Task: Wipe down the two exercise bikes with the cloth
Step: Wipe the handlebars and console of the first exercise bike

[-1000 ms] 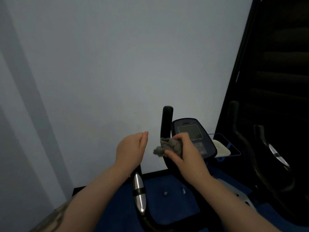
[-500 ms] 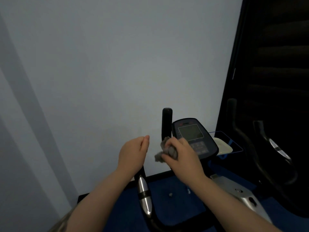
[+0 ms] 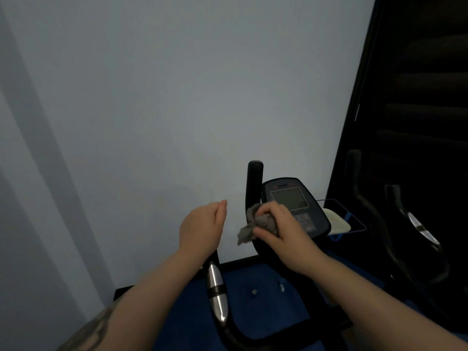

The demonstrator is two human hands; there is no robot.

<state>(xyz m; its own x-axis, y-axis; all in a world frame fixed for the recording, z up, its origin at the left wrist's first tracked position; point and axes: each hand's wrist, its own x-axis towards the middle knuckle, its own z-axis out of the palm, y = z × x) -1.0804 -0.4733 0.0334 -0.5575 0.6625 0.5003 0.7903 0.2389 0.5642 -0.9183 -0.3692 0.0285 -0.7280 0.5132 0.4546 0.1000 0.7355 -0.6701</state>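
**Cloth at the upright handlebar post, near bike**

Pale wall point(image 3: 152, 110) fills most of the view. Near exercise bike point(image 3: 286, 312) stands on blue floor point(image 3: 258, 312); second exercise bike point(image 3: 395, 236) sits to the right, in dark shadow. Console point(image 3: 304, 214) faces the person, beside the upright handlebar post point(image 3: 254, 181). Right hand point(image 3: 281, 231) grips the bunched grey cloth point(image 3: 249, 224), pressing it against the post. Left hand point(image 3: 200, 228) grips the left handlebar, above its silver sensor point(image 3: 215, 295); fingers curled round, bar hidden beneath.
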